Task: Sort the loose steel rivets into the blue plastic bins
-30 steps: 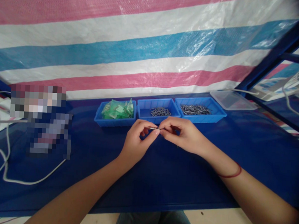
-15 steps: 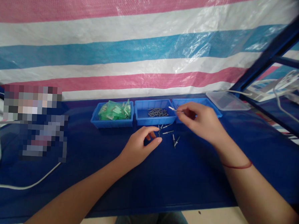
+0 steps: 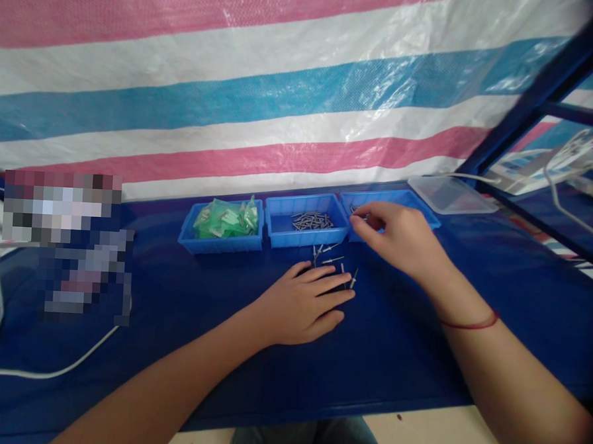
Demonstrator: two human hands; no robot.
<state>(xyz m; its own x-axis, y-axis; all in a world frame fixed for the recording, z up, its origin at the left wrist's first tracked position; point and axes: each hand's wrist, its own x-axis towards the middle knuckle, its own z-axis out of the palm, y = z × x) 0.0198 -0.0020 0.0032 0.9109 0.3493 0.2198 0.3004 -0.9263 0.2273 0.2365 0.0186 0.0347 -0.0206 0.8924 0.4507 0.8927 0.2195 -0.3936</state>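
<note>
My left hand [image 3: 305,305] is spread palm down over the blue table, its fingertips at several loose blind rivets [image 3: 333,259]. Part of those rivets is hidden behind the fingers. At the right-hand blue bin [image 3: 392,198], my right hand [image 3: 398,234] reaches over the front rim with its thumb and fingers drawn together. Whatever is between them cannot be made out. A few thin metal pieces [image 3: 355,210] show inside that bin beside the fingertips. The middle blue bin [image 3: 305,239] contains a pile of grey metal rivets [image 3: 314,221].
On the left, a blue bin [image 3: 220,246] is filled with green plastic packets [image 3: 224,219]. A clear plastic lid [image 3: 452,194] lies at the back right. White cable [image 3: 44,374] loops over the table's left side, near a pixelated area. Striped sheeting [image 3: 232,126] hangs behind.
My left hand has gone from half-curled beside the rivets to spread over them, slightly right and nearer me. The rivet seen in my right hand's fingertips no longer shows.
</note>
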